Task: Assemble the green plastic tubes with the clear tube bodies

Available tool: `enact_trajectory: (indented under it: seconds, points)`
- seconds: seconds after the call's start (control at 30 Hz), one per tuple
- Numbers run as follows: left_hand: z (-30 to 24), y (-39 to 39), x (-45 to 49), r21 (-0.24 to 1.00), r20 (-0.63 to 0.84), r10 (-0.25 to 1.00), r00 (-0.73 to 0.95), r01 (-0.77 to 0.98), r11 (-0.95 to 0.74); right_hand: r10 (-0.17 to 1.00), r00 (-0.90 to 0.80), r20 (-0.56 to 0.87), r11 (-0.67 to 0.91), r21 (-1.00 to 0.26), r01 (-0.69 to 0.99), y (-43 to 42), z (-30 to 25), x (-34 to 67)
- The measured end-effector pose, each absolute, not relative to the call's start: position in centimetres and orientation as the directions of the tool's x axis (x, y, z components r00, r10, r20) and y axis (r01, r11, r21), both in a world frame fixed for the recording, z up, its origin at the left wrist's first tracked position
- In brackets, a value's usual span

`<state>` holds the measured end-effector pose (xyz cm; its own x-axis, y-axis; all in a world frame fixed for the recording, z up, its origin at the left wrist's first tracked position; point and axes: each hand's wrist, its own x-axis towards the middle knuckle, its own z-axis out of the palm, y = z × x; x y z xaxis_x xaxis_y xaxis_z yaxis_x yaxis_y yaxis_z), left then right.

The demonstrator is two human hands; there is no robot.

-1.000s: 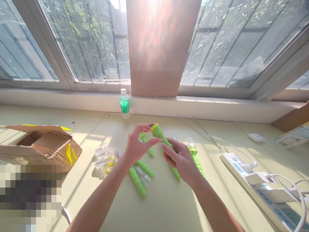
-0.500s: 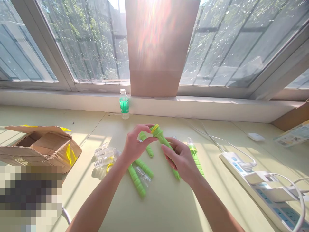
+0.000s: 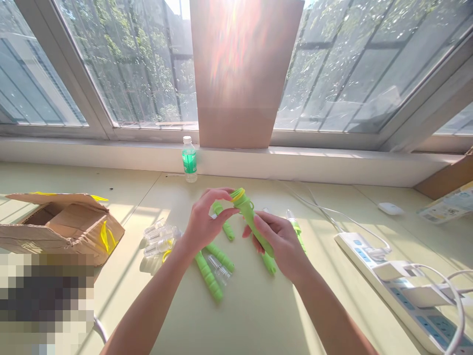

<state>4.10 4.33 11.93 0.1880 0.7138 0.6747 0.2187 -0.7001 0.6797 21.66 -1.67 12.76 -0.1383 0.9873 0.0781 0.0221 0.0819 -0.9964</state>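
Wrapped around the lower part of a green plastic handle [image 3: 248,215], my right hand [image 3: 279,241] holds it tilted, its wide threaded mouth up and to the left. A yellow ring [image 3: 238,195] sits at that mouth, and my left hand [image 3: 207,217] pinches it there between thumb and fingers. Other green handles [image 3: 209,277] lie on the table below and behind my hands, one of them partly under the right hand. Beside my left wrist is a group of clear ribbed plastic pieces [image 3: 158,240] with a yellow ring [image 3: 166,255]. Another clear piece [image 3: 220,270] rests among the handles.
An opened cardboard box [image 3: 84,231] stands at the left. A bottle with a green label [image 3: 189,161] is by the window ledge. On the right lies a white power strip [image 3: 391,291] with plugs and cables. A white object [image 3: 390,209] sits behind it.
The held handle has turned so its mouth and side loop show more. My right hand's fingers have shifted their grip on it. My left hand stays at the ring.
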Motion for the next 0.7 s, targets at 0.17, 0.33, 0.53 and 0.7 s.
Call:
enact_trajectory:
  seconds: [0.17, 0.33, 0.53, 0.7]
  points:
    - [11.67, 4.43, 4.09, 0.691, 0.647, 0.729, 0.224, 0.232, -0.685, 0.990, -0.127, 0.052, 0.063, -0.994, 0.085, -1.67, 12.64, 21.72]
    - [11.82, 4.33, 4.04, 0.706, 0.640, 0.739, 0.210, 0.218, -0.674, 0.991, -0.123, -0.045, -0.031, -0.993, 0.115, -1.86, 12.86, 21.36]
    - [12.01, 4.41, 3.76, 0.712, 0.630, 0.739, 0.239, 0.202, -0.673, 0.993, -0.117, -0.012, -0.002, -0.997, 0.083, -1.80, 12.86, 21.33]
    - [11.96, 4.44, 3.88, 0.684, 0.662, 0.721, 0.207, 0.229, -0.693, 0.996, -0.090, 0.030, 0.034, -0.998, 0.051, -1.61, 12.84, 21.29]
